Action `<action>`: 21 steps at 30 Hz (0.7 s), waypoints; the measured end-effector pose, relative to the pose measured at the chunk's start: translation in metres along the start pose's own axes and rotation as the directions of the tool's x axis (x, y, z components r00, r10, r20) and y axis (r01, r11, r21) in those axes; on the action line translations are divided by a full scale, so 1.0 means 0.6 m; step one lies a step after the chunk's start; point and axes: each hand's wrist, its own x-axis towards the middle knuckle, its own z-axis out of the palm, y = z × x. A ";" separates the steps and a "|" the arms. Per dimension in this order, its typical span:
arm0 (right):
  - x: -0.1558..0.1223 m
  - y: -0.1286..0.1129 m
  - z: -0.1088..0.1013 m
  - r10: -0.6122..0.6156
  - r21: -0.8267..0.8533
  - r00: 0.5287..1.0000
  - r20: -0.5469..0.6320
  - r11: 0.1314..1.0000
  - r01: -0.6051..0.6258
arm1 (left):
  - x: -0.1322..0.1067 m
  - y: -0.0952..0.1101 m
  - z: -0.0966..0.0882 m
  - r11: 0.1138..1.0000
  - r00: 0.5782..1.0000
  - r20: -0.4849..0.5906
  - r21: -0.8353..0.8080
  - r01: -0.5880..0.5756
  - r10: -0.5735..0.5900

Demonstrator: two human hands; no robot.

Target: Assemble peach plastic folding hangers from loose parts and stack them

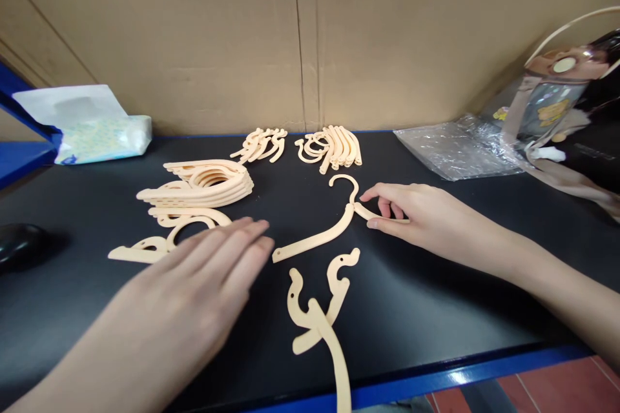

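A cream plastic clothes hanger lies on the dark table, its hook upward and its two arms spread. My right hand is at the hanger's right arm, thumb below and curled fingers above, closed around it. The far end of that arm is hidden by the hand. My left hand reaches over the left side, palm down with fingers stretched out. Its fingers partly cover a folded hanger, and its underside is hidden. Between my hands, nearer me, loose cream hanger parts lie crossed over each other.
Behind my left hand is a stack of folded hangers. Two piles of hanger parts, left and right, lie at the back. A tissue pack, a clear plastic bag, a drinking bottle and a black mouse sit around.
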 end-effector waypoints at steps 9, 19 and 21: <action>0.006 -0.002 0.001 -0.157 -0.202 0.963 -0.217 0.973 0.113 | 0.100 0.042 0.024 0.904 0.920 -0.251 -0.232 -0.359 0.301; -0.011 -0.041 0.007 -0.473 -0.020 0.881 0.018 0.881 0.473 | 0.079 0.005 0.034 0.855 0.947 -0.282 -0.443 -0.269 0.151; -0.009 -0.039 0.011 -0.466 -0.028 0.885 0.017 0.884 0.466 | 0.078 0.011 0.032 0.825 0.952 -0.275 -0.500 -0.263 0.136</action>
